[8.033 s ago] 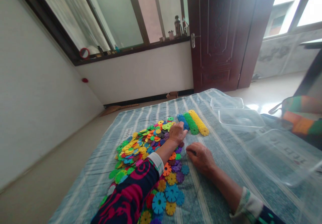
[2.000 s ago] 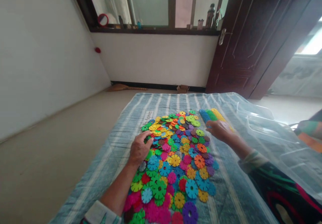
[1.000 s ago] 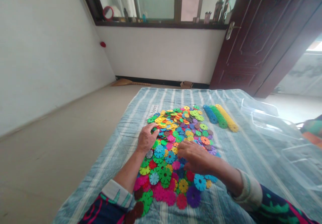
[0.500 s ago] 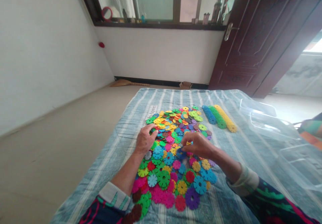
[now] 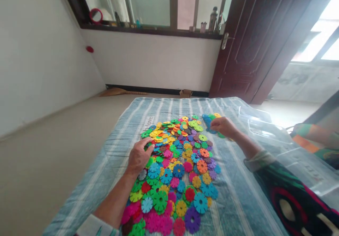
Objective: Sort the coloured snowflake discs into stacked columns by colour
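A wide pile of colourful notched plastic discs (image 5: 178,170) lies on a striped cloth. My left hand (image 5: 139,156) rests against the pile's left edge, thumb and fingers apart, touching the discs. Beyond the pile on the right, my right hand (image 5: 224,127) is closed in a pinch over the rows of discs. Whatever sits between its fingertips, if anything, is hidden. Right at those fingertips lies the row of blue discs (image 5: 206,119). My hand and wrist mostly cover the green row and the yellow row (image 5: 217,115) beside it.
Clear plastic containers (image 5: 270,131) stand on the right of the cloth-covered surface (image 5: 233,193). Someone's colourful clothing (image 5: 308,137) shows at the right edge. A dark red door (image 5: 246,52) and a windowsill with bottles (image 5: 213,20) are behind.
My right hand has moved from the middle of the pile, away and to the right, to the blue row. My left hand stays at the pile's left edge. The view has shifted right.
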The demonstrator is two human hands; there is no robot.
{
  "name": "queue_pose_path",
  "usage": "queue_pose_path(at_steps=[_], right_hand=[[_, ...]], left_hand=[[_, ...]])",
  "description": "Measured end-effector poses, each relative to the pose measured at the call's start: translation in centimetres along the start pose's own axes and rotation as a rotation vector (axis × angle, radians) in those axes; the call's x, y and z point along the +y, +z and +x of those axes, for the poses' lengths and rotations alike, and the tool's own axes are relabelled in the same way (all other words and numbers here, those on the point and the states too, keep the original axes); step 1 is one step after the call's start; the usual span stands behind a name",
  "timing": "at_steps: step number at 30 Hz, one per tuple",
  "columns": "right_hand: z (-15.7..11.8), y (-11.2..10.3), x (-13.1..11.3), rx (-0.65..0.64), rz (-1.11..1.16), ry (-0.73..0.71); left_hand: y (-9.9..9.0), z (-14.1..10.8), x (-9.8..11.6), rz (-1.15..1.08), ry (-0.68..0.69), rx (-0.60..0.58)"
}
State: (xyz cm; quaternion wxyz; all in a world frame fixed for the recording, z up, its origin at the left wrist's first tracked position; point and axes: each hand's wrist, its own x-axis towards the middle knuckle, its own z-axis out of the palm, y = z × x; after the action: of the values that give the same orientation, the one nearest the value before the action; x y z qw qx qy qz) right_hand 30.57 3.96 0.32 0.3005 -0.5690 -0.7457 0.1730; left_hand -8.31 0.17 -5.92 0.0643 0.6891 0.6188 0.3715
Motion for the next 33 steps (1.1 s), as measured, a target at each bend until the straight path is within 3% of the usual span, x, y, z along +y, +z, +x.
queue_pose_path(at_steps=[5, 19, 33], right_hand=[[1.0, -1.5, 2.6, -0.055, -0.26, 0.06], [2.1, -0.1, 4.3, -0.145, -0.507, 0.035], [0.6, 0.6, 2.8, -0.219, -0.701, -0.079]], left_hand=[[-0.1, 0.1, 0.0, 0.002, -0.008, -0.019], [0.1, 0.0, -0.5, -0.004, -0.01, 0.003], [0.2, 0.0, -0.5, -0.006, 0.003, 0.004]])
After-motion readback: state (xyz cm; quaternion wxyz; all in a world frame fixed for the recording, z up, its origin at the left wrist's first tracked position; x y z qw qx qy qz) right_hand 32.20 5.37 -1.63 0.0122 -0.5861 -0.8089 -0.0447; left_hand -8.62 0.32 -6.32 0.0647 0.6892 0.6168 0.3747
